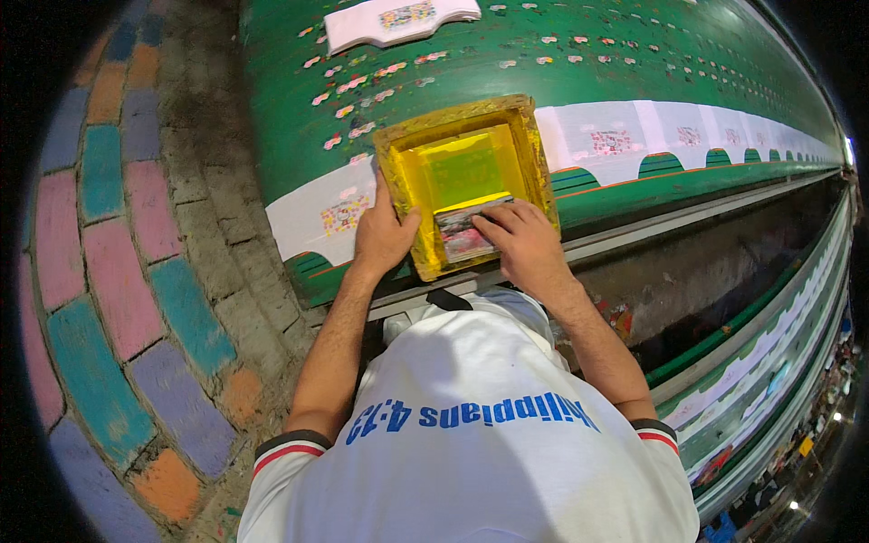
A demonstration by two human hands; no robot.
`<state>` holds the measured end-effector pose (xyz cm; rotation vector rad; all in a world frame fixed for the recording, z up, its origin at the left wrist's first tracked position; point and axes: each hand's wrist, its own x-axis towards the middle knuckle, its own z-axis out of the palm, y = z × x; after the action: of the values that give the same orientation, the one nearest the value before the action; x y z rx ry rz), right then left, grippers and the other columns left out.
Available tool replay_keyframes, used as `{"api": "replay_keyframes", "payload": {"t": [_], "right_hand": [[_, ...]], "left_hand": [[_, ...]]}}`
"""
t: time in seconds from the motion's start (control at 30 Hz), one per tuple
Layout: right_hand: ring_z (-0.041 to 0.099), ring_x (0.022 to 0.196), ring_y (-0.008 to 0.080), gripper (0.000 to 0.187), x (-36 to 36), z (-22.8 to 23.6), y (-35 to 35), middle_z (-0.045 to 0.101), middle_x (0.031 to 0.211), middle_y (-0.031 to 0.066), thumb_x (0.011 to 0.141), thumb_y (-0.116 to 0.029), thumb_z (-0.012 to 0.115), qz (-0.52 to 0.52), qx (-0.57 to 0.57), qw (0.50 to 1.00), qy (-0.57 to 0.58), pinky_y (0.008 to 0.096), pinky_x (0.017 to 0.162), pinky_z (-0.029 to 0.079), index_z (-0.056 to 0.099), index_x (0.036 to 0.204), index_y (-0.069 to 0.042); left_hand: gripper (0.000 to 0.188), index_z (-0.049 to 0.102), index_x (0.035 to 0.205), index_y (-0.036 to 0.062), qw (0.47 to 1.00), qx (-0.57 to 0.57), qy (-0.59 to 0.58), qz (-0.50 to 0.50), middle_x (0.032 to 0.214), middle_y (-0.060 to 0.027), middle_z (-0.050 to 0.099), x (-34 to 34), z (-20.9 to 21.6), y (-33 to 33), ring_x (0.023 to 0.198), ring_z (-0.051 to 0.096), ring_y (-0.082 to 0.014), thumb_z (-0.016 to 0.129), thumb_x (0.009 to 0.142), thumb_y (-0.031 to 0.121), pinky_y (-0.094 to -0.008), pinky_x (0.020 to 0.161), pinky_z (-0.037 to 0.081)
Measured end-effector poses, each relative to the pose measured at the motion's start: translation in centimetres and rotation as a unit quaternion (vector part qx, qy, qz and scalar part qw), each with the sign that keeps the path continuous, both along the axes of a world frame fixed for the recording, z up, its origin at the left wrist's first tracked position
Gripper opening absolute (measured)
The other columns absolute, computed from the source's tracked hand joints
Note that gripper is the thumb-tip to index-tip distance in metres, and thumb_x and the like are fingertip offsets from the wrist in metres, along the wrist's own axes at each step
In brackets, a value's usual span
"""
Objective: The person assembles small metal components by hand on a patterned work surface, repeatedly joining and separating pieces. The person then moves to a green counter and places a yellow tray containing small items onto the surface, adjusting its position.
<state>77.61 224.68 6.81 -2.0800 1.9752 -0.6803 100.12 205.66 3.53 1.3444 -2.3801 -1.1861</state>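
A yellow-stained screen printing frame (pixel 544 167) lies over white fabric at the near edge of the long green table. My left hand (pixel 384 237) grips its left side, thumb on top of the rim and fingers along the outside. Inside the frame, at the near end of the yellow mesh (pixel 463 170), sits a squeegee (pixel 462 242) smeared with dark and pink ink. My right hand (pixel 527 242) is closed on the squeegee's right part, fingers bent over it. Left of the frame shows a white fabric piece (pixel 303 214) with a small colourful print.
More white printed fabric pieces (pixel 625 136) run in a row along the table's edge to the right. A folded white cloth (pixel 362 27) lies at the far left of the green table (pixel 294 100). A metal rail (pixel 670 201) edges the table; painted bricks (pixel 118 281) pave the floor at left.
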Motion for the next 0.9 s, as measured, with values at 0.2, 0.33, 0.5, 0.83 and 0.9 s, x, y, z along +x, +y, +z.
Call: {"api": "replay_keyframes", "payload": {"t": [0.2, 0.33, 0.5, 0.83, 0.9], "right_hand": [[0.067, 0.130, 0.0350, 0.069, -3.5, -1.0, 1.5, 0.071, 0.140, 0.0110, 0.074, -0.001, 0.082, -0.007, 0.044, 0.998, -0.054, 0.0489, 0.112, 0.057, 0.073, 0.142, -0.008], [0.067, 0.131, 0.0353, 0.073, -4.0, -0.4, 0.8, 0.070, 0.141, 0.0127, 0.072, -0.004, 0.084, 0.015, 0.064, 0.995, -0.077, 0.0483, 0.112, 0.057, 0.071, 0.144, -0.007], [0.068, 0.130, 0.0366, 0.070, -4.8, -1.7, 0.5, 0.070, 0.140, 0.0149, 0.074, -0.006, 0.084, 0.033, 0.044, 0.995, -0.086, 0.0494, 0.112, 0.057, 0.070, 0.143, -0.006], [0.070, 0.128, 0.0373, 0.063, -4.4, -0.3, 0.0, 0.072, 0.138, 0.0163, 0.078, -0.004, 0.080, 0.018, 0.074, 0.995, -0.062, 0.0506, 0.110, 0.057, 0.072, 0.141, -0.005], [0.070, 0.127, 0.0373, 0.061, -4.5, -0.2, -0.1, 0.073, 0.137, 0.0156, 0.079, -0.002, 0.078, 0.009, 0.056, 0.996, -0.068, 0.0503, 0.110, 0.057, 0.074, 0.139, -0.006]], "left_hand": [[0.100, 0.022, 0.180, 0.0018, 0.998, 0.063, -0.018, 0.010, 0.126, -0.0255, 0.082, -4.7, 0.1, 0.8, 0.110, 0.083, -0.0405, 0.076, 0.098, 0.019, -0.0480, 0.097, 0.066], [0.093, 0.031, 0.177, -0.0003, 0.996, 0.025, 0.080, 0.011, 0.133, -0.0216, 0.082, -2.8, -3.9, 0.5, 0.116, 0.083, -0.0315, 0.075, 0.096, 0.010, -0.0421, 0.100, 0.065], [0.089, 0.033, 0.176, -0.0013, 0.991, 0.061, 0.121, 0.023, 0.136, -0.0219, 0.081, -3.1, -3.9, 0.5, 0.120, 0.082, -0.0273, 0.074, 0.097, 0.008, -0.0382, 0.103, 0.062], [0.093, 0.029, 0.178, 0.0001, 0.998, 0.019, 0.053, 0.008, 0.127, -0.0250, 0.083, -3.6, -2.9, 0.9, 0.108, 0.084, -0.0373, 0.074, 0.097, 0.013, -0.0444, 0.093, 0.066], [0.095, 0.027, 0.178, 0.0008, 0.999, 0.011, 0.039, 0.001, 0.123, -0.0268, 0.083, -3.6, -2.9, 0.9, 0.103, 0.084, -0.0415, 0.074, 0.097, 0.017, -0.0478, 0.090, 0.067]]}}
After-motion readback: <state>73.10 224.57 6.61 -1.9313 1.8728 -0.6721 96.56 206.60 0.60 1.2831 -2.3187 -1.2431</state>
